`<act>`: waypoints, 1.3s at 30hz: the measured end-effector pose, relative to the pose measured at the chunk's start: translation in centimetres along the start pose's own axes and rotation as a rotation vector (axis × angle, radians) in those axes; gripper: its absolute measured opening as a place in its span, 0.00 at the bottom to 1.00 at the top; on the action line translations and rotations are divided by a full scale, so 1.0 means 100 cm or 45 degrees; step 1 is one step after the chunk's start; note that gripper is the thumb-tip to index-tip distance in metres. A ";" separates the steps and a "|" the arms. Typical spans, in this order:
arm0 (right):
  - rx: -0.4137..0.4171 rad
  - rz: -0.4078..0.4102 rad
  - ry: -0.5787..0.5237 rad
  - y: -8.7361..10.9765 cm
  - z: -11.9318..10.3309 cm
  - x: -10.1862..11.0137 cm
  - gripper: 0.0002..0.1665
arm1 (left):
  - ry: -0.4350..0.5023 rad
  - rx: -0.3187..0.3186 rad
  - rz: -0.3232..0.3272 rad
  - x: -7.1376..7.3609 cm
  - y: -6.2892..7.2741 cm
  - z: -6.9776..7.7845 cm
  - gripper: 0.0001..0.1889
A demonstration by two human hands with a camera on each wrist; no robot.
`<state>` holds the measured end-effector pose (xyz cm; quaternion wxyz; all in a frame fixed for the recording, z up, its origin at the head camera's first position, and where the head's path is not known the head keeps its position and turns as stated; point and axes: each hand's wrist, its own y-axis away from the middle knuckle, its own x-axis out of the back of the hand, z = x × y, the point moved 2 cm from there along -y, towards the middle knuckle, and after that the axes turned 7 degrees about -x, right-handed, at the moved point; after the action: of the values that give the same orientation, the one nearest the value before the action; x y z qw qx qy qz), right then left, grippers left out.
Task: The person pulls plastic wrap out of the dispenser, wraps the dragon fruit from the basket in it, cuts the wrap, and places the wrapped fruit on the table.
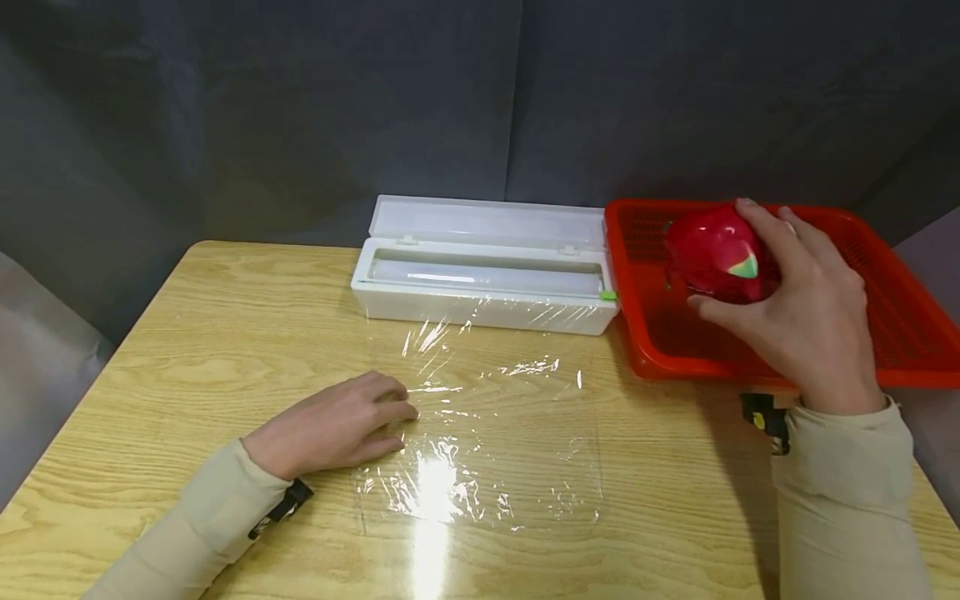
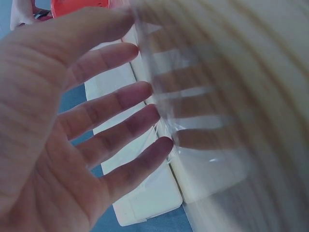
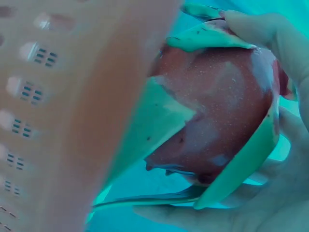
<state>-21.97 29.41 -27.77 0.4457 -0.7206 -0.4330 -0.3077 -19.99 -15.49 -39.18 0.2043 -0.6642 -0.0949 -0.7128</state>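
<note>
My right hand [image 1: 810,308] grips a red dragon fruit [image 1: 712,250] with green-tipped scales over the red basket [image 1: 645,350]. In the right wrist view, thumb and fingers curve around the dragon fruit [image 3: 207,111], close to the perforated basket wall [image 3: 82,121]. A sheet of clear plastic wrap [image 1: 517,450] lies on the table, stretching from the white wrap dispenser [image 1: 480,308]. At the sheet's left edge is my left hand [image 1: 337,425], its fingertips touching or just over the film. The left wrist view shows its fingers spread and loosely bent, holding nothing.
The dispenser's lid [image 1: 487,221] stands open behind the wrap roll [image 1: 487,277], and a green piece [image 1: 608,296] sits at its right end. The basket adjoins that end. A dark grey sheet [image 1: 360,108] hangs behind the wooden table [image 1: 225,333].
</note>
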 end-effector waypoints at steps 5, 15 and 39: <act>0.028 0.017 -0.024 0.005 -0.007 0.003 0.62 | 0.011 0.000 -0.013 0.000 -0.001 0.000 0.13; 0.101 0.066 -0.080 0.015 -0.022 0.011 0.62 | 0.017 -0.005 -0.015 -0.001 -0.002 0.000 0.13; 0.318 0.184 -0.189 0.038 -0.053 0.027 0.61 | 0.007 0.004 -0.007 0.000 0.000 0.001 0.13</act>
<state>-17.69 24.63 -24.79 0.5193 -0.7097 -0.4467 -0.1645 -19.93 -15.45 -39.17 0.2039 -0.6615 -0.0972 -0.7151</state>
